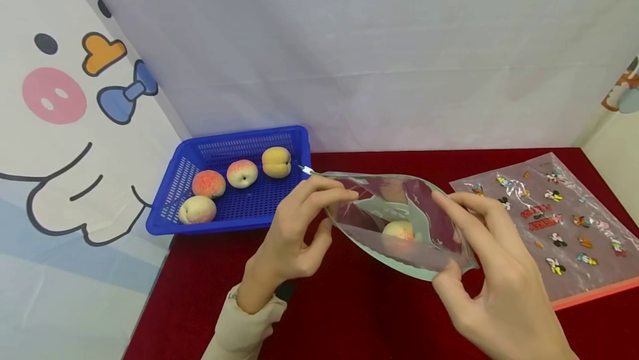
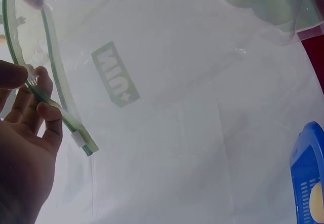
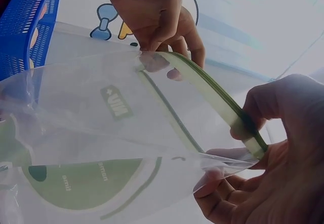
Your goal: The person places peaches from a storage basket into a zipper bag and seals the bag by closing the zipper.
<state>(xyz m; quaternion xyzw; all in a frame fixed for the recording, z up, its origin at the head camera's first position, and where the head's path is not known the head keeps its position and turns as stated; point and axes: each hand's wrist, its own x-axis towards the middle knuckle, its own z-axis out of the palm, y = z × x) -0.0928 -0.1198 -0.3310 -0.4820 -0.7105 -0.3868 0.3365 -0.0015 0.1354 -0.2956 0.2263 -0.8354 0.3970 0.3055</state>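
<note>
Two hands hold a clear bag by its green rim, and its mouth is wide apart. The left hand is partly bent, with its thumb and fingers pinching the rim on the left side. A small white slider sits at the end of the rim, just beside those fingers. The right hand is bent too, with a gap between thumb and fingers, and it pinches the rim near the other corner.

One peach is down inside the bag (it is yellow with a bit of pink). The bag is in front of the person, over the red worktop. I cannot tell if its bottom touches the worktop.

On the left, behind the left hand, is a blue basket full of little holes. Four more peaches lie in it, some pale, one very pink and one yellow.

On the right, a picture bag lies on the worktop. It has tiny cartoon animals, red words and an orange-red edge. White cloth hangs at the back, and a big cartoon animal shows on the left wall.
</note>
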